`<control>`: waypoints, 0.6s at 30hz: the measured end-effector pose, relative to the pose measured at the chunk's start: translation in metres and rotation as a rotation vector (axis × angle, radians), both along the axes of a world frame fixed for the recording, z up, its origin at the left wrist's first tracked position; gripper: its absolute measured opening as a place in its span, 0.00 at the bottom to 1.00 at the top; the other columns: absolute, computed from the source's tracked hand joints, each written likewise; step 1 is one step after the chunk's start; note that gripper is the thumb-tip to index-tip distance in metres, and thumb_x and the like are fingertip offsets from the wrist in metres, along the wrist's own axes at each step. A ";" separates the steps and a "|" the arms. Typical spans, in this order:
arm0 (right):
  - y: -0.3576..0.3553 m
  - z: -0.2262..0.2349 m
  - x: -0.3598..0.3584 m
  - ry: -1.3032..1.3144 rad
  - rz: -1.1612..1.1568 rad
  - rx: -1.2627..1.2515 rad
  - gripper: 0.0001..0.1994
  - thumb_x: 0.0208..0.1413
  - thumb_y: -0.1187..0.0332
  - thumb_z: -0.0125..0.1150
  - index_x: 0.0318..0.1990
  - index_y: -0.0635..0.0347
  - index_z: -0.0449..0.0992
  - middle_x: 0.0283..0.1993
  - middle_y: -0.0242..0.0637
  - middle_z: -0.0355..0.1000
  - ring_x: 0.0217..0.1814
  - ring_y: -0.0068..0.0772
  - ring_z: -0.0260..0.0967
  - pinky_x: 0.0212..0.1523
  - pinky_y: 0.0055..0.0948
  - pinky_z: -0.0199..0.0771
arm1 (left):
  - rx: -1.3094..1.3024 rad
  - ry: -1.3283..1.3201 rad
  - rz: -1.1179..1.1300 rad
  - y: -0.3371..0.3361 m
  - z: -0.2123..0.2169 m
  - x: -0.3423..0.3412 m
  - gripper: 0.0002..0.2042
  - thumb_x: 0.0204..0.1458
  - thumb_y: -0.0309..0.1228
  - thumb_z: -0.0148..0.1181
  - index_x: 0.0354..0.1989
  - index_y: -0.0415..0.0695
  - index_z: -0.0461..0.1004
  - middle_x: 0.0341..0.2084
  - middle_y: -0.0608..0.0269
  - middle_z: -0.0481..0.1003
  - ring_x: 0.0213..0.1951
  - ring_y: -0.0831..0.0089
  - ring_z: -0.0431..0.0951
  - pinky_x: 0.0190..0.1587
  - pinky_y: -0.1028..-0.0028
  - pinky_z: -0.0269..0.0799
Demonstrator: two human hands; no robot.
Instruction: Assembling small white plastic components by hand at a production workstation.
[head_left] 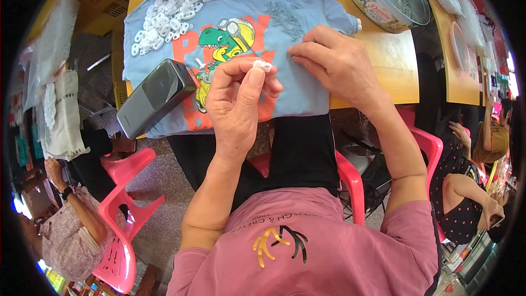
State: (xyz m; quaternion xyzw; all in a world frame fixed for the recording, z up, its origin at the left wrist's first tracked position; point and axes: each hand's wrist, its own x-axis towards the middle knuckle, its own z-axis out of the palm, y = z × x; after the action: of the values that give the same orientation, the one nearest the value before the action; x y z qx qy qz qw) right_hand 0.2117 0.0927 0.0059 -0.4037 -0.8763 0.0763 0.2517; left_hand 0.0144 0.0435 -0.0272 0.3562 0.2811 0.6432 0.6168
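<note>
Between the thumb and fingers of my left hand (pixel 238 98) is a small white plastic piece (pixel 262 66), raised over the printed front of a light-blue T-shirt (pixel 309 0). My right hand (pixel 337 63) is to the right of it, thumb and forefinger brought together in a pinch just above the cloth. Anything between those fingertips is too small to make out. A loose scatter of tiny grey metal pieces (pixel 285 19) lies on the shirt beyond my right hand. At the far left of the shirt, many white plastic pieces (pixel 170 13) with oval holes are heaped.
A dark grey power bank (pixel 156 98) rests on the shirt's left edge. An oval printed tin (pixel 378 8) holding more grey metal bits stands at the back right of the yellow table (pixel 392 68). Pink plastic chairs (pixel 123 214) and other people are on both sides.
</note>
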 end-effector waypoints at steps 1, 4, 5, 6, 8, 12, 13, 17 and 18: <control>0.000 0.000 -0.001 0.001 0.003 0.003 0.08 0.46 0.75 0.65 0.36 0.57 0.78 0.34 0.34 0.70 0.32 0.38 0.72 0.31 0.33 0.72 | 0.003 0.001 0.003 0.000 0.000 0.000 0.04 0.61 0.25 0.54 0.42 0.38 0.70 0.36 0.56 0.77 0.32 0.74 0.78 0.36 0.75 0.75; -0.001 0.004 -0.006 -0.045 -0.005 0.014 0.07 0.46 0.74 0.65 0.35 0.58 0.78 0.32 0.35 0.70 0.32 0.39 0.72 0.31 0.33 0.72 | -0.013 -0.004 0.003 -0.001 0.001 0.002 0.05 0.61 0.25 0.54 0.42 0.38 0.70 0.36 0.56 0.77 0.32 0.74 0.78 0.36 0.75 0.75; -0.002 0.008 -0.010 -0.106 -0.025 0.007 0.08 0.46 0.74 0.65 0.35 0.58 0.77 0.32 0.36 0.70 0.32 0.40 0.72 0.31 0.34 0.72 | -0.018 0.002 -0.005 -0.001 0.001 0.002 0.05 0.61 0.25 0.54 0.42 0.38 0.70 0.36 0.55 0.77 0.32 0.74 0.78 0.35 0.75 0.75; -0.003 0.011 -0.012 -0.167 -0.046 0.000 0.08 0.46 0.75 0.65 0.36 0.59 0.77 0.31 0.37 0.70 0.32 0.41 0.72 0.31 0.34 0.72 | -0.023 0.008 -0.013 -0.002 0.002 0.001 0.04 0.61 0.25 0.54 0.42 0.38 0.70 0.37 0.55 0.78 0.32 0.73 0.79 0.35 0.75 0.76; -0.002 0.008 -0.011 -0.132 -0.043 0.006 0.09 0.47 0.75 0.64 0.38 0.59 0.76 0.31 0.36 0.70 0.31 0.37 0.72 0.30 0.32 0.72 | -0.036 0.015 -0.015 -0.002 0.006 0.003 0.05 0.61 0.25 0.54 0.42 0.38 0.70 0.37 0.54 0.78 0.32 0.72 0.79 0.34 0.76 0.76; -0.009 0.020 -0.006 0.275 -0.079 -0.426 0.08 0.55 0.74 0.61 0.42 0.61 0.75 0.33 0.30 0.73 0.29 0.21 0.69 0.30 0.23 0.69 | -0.050 0.028 -0.037 -0.003 0.008 0.003 0.05 0.61 0.25 0.55 0.42 0.37 0.71 0.38 0.52 0.78 0.31 0.72 0.80 0.33 0.76 0.77; -0.012 0.020 -0.006 0.273 -0.081 -0.426 0.08 0.55 0.74 0.61 0.42 0.61 0.75 0.33 0.30 0.73 0.29 0.21 0.69 0.30 0.23 0.69 | -0.050 0.026 -0.038 -0.003 0.009 0.004 0.05 0.61 0.25 0.55 0.42 0.37 0.71 0.38 0.52 0.78 0.31 0.72 0.80 0.33 0.76 0.77; -0.014 0.020 -0.011 0.604 -0.069 -0.728 0.07 0.58 0.72 0.59 0.42 0.64 0.75 0.35 0.25 0.72 0.32 0.12 0.65 0.31 0.17 0.66 | 0.003 0.124 -0.017 -0.001 0.007 0.007 0.06 0.60 0.25 0.56 0.42 0.36 0.72 0.36 0.56 0.78 0.33 0.73 0.80 0.35 0.76 0.77; -0.014 0.021 -0.012 0.621 -0.053 -0.776 0.07 0.59 0.72 0.59 0.42 0.65 0.75 0.35 0.24 0.71 0.32 0.11 0.65 0.32 0.16 0.66 | 0.023 0.162 0.015 -0.001 0.006 0.008 0.06 0.59 0.25 0.56 0.42 0.36 0.73 0.35 0.57 0.78 0.34 0.74 0.80 0.36 0.76 0.77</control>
State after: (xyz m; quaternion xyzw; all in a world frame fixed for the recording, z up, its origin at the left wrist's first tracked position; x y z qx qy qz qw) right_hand 0.1998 0.0787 0.0271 -0.4482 -0.6564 0.5070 0.3336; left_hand 0.0221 0.0423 -0.0214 0.4120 0.3255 0.6198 0.5832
